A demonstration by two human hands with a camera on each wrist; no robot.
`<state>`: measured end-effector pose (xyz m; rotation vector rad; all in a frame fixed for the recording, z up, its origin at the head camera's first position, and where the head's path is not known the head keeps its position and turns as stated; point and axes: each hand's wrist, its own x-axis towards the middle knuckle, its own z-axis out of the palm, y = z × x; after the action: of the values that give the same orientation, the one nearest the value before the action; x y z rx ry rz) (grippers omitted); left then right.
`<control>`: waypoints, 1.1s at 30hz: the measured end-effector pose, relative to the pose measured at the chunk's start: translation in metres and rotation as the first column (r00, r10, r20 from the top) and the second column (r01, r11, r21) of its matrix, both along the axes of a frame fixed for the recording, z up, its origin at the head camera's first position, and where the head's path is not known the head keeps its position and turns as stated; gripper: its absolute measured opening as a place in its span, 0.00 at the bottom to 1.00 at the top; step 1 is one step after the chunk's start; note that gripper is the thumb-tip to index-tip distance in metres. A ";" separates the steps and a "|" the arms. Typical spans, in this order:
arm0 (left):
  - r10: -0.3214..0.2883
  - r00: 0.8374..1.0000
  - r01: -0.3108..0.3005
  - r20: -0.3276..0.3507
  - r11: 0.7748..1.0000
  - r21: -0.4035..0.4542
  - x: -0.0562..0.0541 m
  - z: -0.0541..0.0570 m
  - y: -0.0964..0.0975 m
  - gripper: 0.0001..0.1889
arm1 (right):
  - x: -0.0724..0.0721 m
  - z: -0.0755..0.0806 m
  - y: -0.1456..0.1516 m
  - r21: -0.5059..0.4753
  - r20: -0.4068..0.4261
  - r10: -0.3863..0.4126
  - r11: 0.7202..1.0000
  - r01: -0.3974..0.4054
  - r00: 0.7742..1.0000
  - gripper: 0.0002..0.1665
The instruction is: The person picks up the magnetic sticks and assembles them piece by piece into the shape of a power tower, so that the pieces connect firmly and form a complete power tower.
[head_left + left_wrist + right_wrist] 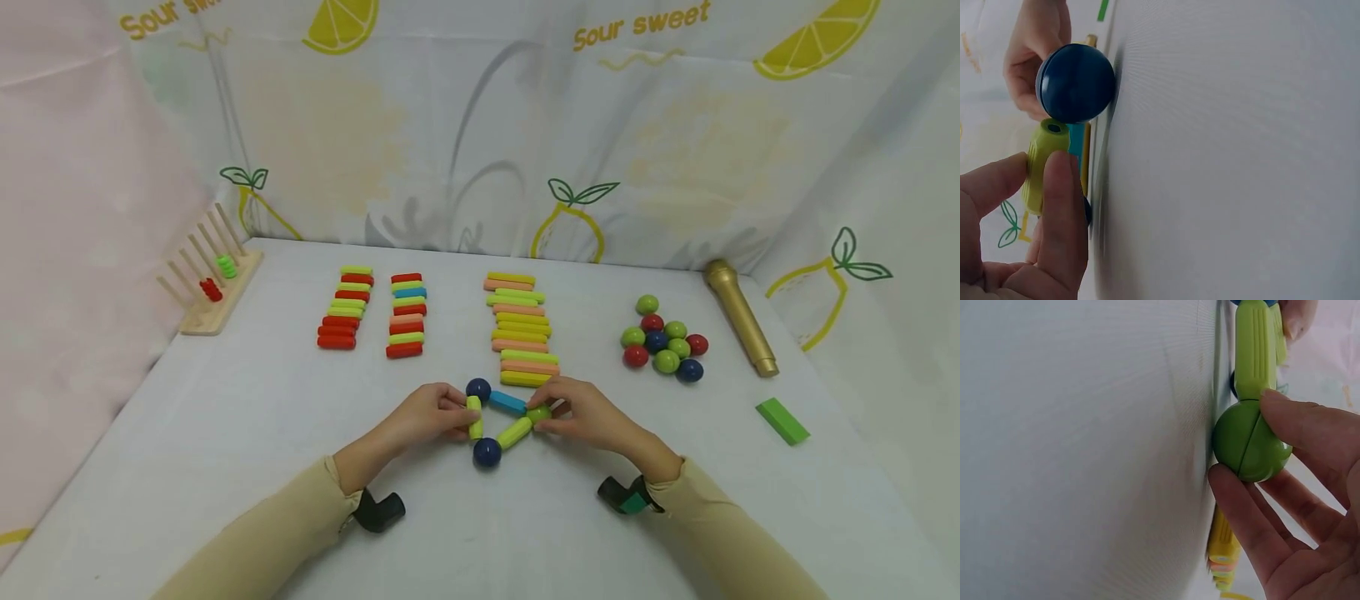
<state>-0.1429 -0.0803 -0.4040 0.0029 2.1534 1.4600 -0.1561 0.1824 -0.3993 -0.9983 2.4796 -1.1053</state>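
Note:
My left hand (pixel 431 417) pinches a lime-green stick (pixel 474 418) between thumb and fingers. In the left wrist view, a dark hole shows in the stick's end, close to a navy ball (pixel 1079 82). My right hand (pixel 588 414) pinches a green ball (pixel 1251 442) between thumb and fingers. A second lime-green stick (pixel 514 433) runs from that ball to the near navy ball (pixel 487 453). A blue stick (pixel 507 403) lies between the green ball and the far navy ball (pixel 478 389). Together these pieces outline a four-sided shape.
Rows of coloured sticks (pixel 406 315) lie behind, with a longer-stick row (pixel 521 327) beyond my right hand. Several loose balls (pixel 666 362) cluster at right, near a gold microphone-shaped object (pixel 741 317) and a green block (pixel 783 421). A wooden peg rack (pixel 221 292) stands far left.

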 end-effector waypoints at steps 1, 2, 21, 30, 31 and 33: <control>0.006 1.000 -0.006 0.007 1.000 0.001 -0.001 0.000 0.001 0.18 | 0.000 0.000 0.000 0.000 0.001 0.001 1.000 -0.001 1.000 0.14; 0.006 1.000 -0.006 0.011 1.000 0.002 -0.001 -0.001 0.002 0.18 | 0.000 0.000 0.000 -0.002 0.001 0.002 1.000 -0.002 1.000 0.14; -0.025 0.999 0.026 0.030 1.000 -0.013 -0.008 -0.002 0.006 0.38 | -0.002 0.001 0.000 -0.003 -0.011 0.037 0.999 -0.037 0.999 0.15; -0.086 0.996 0.086 -0.005 0.996 -0.007 -0.008 -0.002 0.004 0.35 | -0.002 0.003 -0.003 -0.013 0.001 0.025 1.000 -0.025 1.000 0.15; -0.084 0.996 0.084 -0.008 0.996 -0.012 -0.008 -0.002 0.003 0.33 | -0.002 0.003 -0.003 -0.013 0.003 0.009 1.000 -0.009 1.000 0.15; -0.082 0.997 0.081 -0.013 0.996 -0.031 -0.009 -0.001 -0.001 0.30 | -0.002 0.003 -0.003 -0.014 0.007 -0.027 1.000 0.028 1.000 0.16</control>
<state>-0.1515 -0.0813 -0.4047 0.0898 2.1610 1.3848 -0.1582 0.1794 -0.3966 -0.9653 2.4908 -1.1335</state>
